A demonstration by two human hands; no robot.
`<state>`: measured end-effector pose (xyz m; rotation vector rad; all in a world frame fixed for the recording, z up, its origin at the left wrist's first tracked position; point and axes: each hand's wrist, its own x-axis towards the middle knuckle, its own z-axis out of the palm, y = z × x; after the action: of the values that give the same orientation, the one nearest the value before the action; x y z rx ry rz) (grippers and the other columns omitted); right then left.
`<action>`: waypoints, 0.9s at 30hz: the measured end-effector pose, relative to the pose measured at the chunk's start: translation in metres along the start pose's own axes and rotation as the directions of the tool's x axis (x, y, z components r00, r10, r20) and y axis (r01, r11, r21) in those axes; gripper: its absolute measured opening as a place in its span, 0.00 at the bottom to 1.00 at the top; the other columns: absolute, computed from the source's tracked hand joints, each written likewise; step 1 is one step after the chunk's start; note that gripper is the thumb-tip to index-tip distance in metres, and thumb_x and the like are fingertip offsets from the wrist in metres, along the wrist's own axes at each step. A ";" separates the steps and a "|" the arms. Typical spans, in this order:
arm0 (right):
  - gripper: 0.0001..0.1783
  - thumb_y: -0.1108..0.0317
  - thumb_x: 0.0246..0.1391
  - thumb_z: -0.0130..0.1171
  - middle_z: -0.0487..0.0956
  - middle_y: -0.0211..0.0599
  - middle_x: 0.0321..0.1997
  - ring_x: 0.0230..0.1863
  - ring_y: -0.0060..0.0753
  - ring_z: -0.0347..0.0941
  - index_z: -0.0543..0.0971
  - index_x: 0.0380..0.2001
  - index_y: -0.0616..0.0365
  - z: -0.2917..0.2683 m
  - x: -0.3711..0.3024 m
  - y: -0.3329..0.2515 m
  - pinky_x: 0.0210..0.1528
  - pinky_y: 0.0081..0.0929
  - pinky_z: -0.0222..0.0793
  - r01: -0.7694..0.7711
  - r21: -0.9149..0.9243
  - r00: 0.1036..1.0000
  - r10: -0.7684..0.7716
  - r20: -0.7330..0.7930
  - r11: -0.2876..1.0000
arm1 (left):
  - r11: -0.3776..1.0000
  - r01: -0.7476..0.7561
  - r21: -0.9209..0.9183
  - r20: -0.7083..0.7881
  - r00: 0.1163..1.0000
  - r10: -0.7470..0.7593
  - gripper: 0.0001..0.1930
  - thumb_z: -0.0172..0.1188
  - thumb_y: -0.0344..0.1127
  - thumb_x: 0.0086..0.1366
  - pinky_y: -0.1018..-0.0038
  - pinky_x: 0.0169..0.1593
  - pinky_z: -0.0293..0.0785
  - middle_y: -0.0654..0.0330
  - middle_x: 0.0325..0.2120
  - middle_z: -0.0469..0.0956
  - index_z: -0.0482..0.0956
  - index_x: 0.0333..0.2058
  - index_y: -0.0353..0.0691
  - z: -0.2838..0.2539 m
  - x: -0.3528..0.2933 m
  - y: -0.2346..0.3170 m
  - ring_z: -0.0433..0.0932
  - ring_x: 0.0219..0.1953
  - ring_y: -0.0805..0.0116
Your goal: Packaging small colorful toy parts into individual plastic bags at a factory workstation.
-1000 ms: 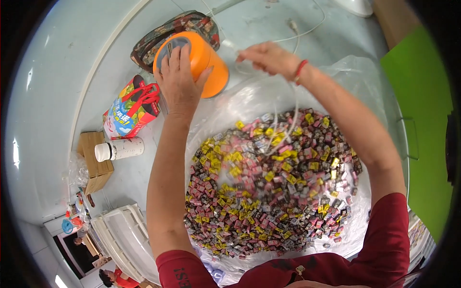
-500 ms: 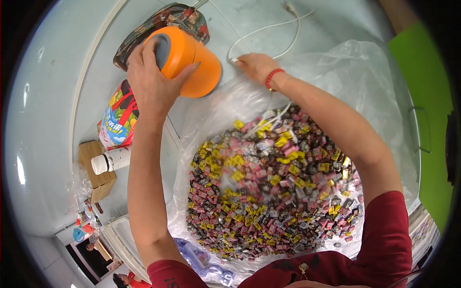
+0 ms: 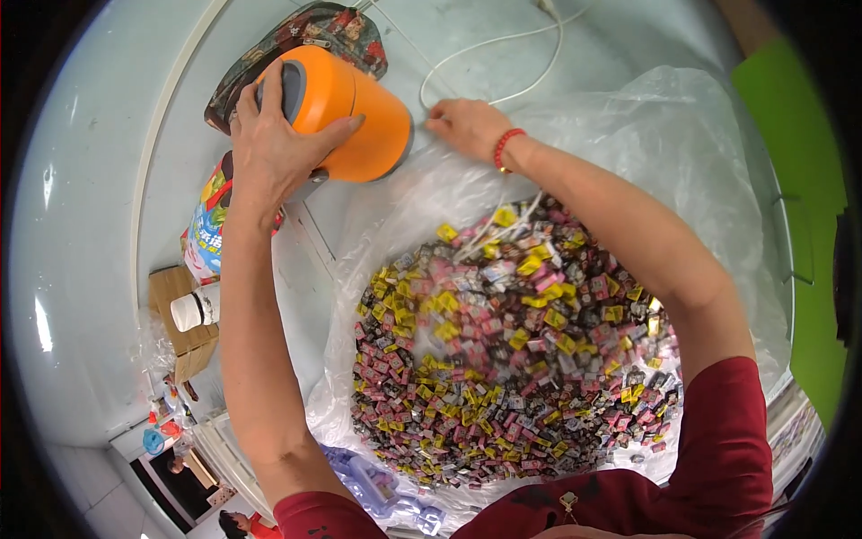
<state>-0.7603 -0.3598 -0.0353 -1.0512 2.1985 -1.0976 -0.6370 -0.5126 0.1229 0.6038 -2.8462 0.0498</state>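
An orange cylinder (image 3: 373, 117) with a dark grey end lies tilted at the upper left of the table; its exact kind is not clear. My left hand (image 3: 274, 148) grips it, fingers over the grey end and thumb along the orange side. Just right of its far end, my right hand (image 3: 471, 128), with a red bead bracelet at the wrist, pinches a thin white cable (image 3: 492, 43). The cable loops away toward the top. Below both hands spreads a clear plastic bag (image 3: 660, 135) holding a heap of small pink, yellow and black pieces (image 3: 485, 409).
A floral pouch (image 3: 359, 45) lies behind the cylinder. Along the left are a colourful bag (image 3: 202, 234), a white bottle (image 3: 191, 312) and a cardboard box (image 3: 169, 286). Purple plastic packaging (image 3: 359, 474) sits near my body. A green panel (image 3: 799, 180) borders the right side.
My left forearm has swung slightly left, and its hand has shifted left on the cylinder. The cylinder itself has barely moved. My right hand keeps its pinch near the same place.
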 end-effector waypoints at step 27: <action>0.11 0.61 0.53 0.58 0.83 0.28 0.27 0.29 0.24 0.77 0.82 0.31 0.57 0.014 0.014 -0.007 0.34 0.23 0.70 -0.035 0.284 0.999 0.022 0.049 0.958 | 0.907 0.143 -0.397 0.206 0.977 -0.064 0.50 0.71 0.53 0.44 0.65 0.60 0.64 0.42 0.58 0.60 0.59 0.62 0.33 -0.017 0.013 -0.044 0.64 0.60 0.52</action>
<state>-0.7559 -0.3799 -0.0392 -0.9061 1.9406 -1.3164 -0.6265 -0.5567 0.1422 0.6925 -2.8605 -0.6411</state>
